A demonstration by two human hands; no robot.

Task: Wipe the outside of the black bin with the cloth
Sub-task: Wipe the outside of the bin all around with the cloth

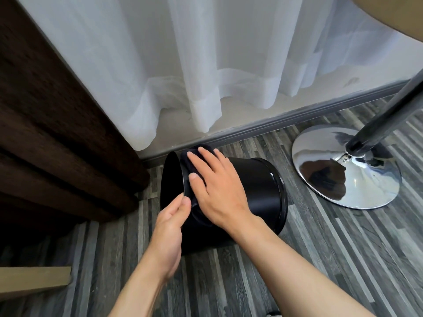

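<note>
Head view shows my right hand [214,188] spread flat, pressing a dark cloth [194,167] against the upper side of the black bin [258,191]. My left hand [170,223] grips the bin's open rim, thumb outside. I see the bin lying on its side on the striped grey floor [320,259], mouth toward the brown curtain [57,133], base near a chrome pedestal [338,179].

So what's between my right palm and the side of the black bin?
In the head view, a dark cloth lies between the right hand and the tipped black bin's outer wall, pressed flat near the rim.
</note>
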